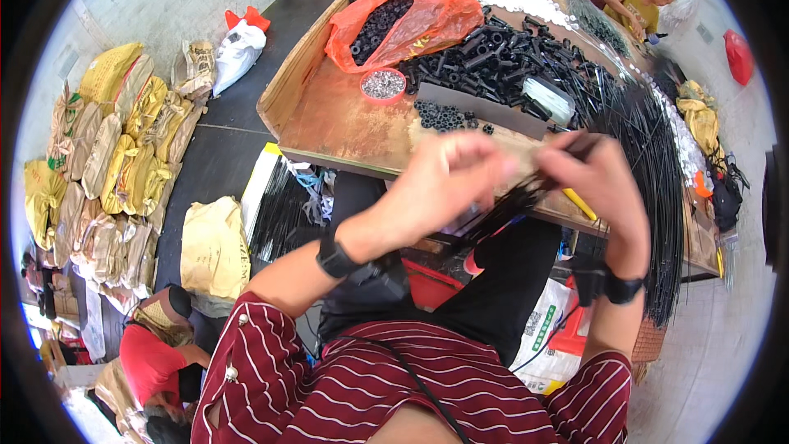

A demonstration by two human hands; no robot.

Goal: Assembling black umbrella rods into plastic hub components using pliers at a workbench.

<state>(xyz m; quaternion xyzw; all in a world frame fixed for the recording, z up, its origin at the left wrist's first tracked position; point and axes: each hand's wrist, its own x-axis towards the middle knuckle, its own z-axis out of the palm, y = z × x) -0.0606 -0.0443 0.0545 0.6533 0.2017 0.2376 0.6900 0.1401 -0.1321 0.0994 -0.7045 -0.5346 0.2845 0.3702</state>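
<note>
Above my lap, at the table's near edge, my two hands face each other, both smeared by motion. My left hand (460,171) has its fingers curled and thumb and fingertips drawn together; whatever is between them is too blurred to make out. My right hand (593,177) is closed around a bunch of thin black rods (508,212) that slants down toward my lap. Just beyond my left hand lie small dark rings (446,116) in a cluster. A clear box of thin pale pieces (549,101) rests past my right hand.
On the wooden table (316,119) are a heap of black plastic parts (485,62), an orange bag (450,12) of black rings, and a red dish (383,85) of small metal pieces. Long black rods (657,197) overhang the right side. Packed sacks (103,152) line the left; co-workers sit nearby.
</note>
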